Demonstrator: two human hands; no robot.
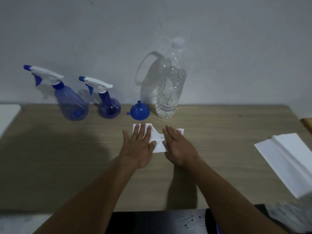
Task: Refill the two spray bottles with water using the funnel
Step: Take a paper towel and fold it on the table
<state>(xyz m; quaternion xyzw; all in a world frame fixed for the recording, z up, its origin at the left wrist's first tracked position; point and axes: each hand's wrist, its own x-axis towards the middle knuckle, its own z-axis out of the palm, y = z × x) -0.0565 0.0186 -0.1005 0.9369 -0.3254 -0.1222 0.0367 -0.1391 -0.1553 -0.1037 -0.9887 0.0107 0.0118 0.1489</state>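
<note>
- A dim room: a pale wall (pixel 236 48) rises straight behind a wooden desk (pixel 67 149), and the task's things stand in a row along the desk's far edge.
- From left to right along that row are the larger spray bottle (pixel 70 102), the smaller spray bottle (pixel 108 107), the funnel (pixel 139 112) and the water bottle (pixel 170 88). The water bottle is capped and partly full.
- Both spray bottles have their trigger heads on, nozzles pointing left. The funnel sits mouth-down with its spout upright.
- The left hand (pixel 138 146) and right hand (pixel 177 146) lie flat on a white tissue (pixel 157 141) at mid-desk. Their fingers are straight and each grip is released, holding nothing.
- The funnel lies just beyond the left fingertips, past the tissue's far edge. The spray bottles are far-left of that hand, so the left hand is nearer to them, and the water bottle stands beyond the right hand.
- Nothing is filled yet, judging by the heads in place, and unscrewing one is likely first.
- There is open desk on the near left. A stack of white paper (pixel 287 161) crowds the right, and the wall leaves no room behind the row.
</note>
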